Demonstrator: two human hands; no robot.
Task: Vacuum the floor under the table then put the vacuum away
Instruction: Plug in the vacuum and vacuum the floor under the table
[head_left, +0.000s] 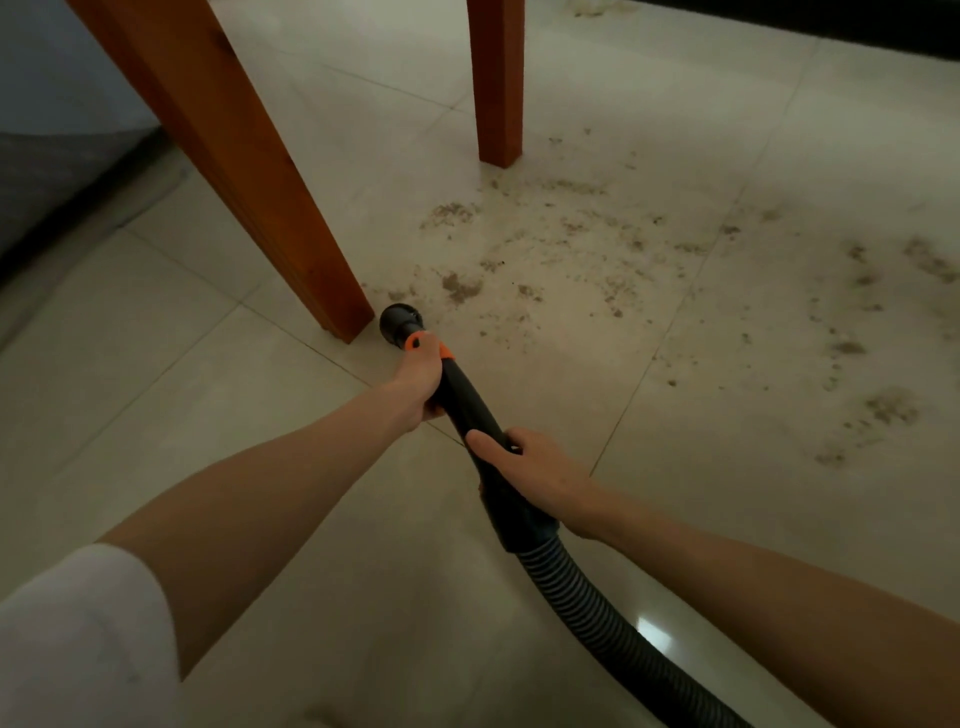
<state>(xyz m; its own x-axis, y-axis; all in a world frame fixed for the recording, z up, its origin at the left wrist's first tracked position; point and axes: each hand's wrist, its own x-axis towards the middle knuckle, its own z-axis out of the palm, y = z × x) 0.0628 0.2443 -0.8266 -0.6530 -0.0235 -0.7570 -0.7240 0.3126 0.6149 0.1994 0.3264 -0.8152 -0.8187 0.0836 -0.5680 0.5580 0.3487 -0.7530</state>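
Left hand (418, 382) curled round the black plastic vacuum wand (462, 400), gripping just behind the orange collar (415, 343). Right hand (530, 470) clamped on the same wand further back, thumb laid along its top, fingers wrapped underneath, just ahead of the black cuff where the ribbed grey-black hose (597, 618) joins. Hose trailing back past the right forearm and off the lower edge of the view. Round black nozzle mouth (397, 319) just beyond the left hand, down at the pale glossy tiled floor (156, 364), close beside the foot of the near reddish-brown wooden bench leg (244, 171); touching the leg or not, cannot tell. Second wooden bench leg (498, 83) well beyond both hands, standing on the same tiles. Scattered brown crumbs and dust (571, 244) spread over the floor ahead and to the right of the hands, reaching from near the nozzle mouth out past the far leg and toward the right edge. More clumps of grit (883, 410) off to the right of the right hand, well apart from the wand. White sleeve (78, 639) on the left upper arm at the lower left corner. Dark strip along the wall (67, 208) to the left of the left hand, beyond the near leg.
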